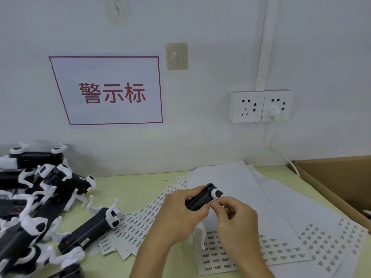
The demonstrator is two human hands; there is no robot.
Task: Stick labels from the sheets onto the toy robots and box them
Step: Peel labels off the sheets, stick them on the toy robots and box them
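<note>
The toy robot (202,198) is black and white and is held up over the label sheets (249,251) on the green surface (154,185). The left hand (180,213) has its grip wrapped around the robot's black body. The right hand (232,213) pinches a tiny label (211,202) against the robot with finger and thumb. More label sheets (140,219) fan out beside a pile of toy robots (40,207) on the left. A brown box (337,177) sits at the right edge. A red sign (112,91) hangs on the wall.
</note>
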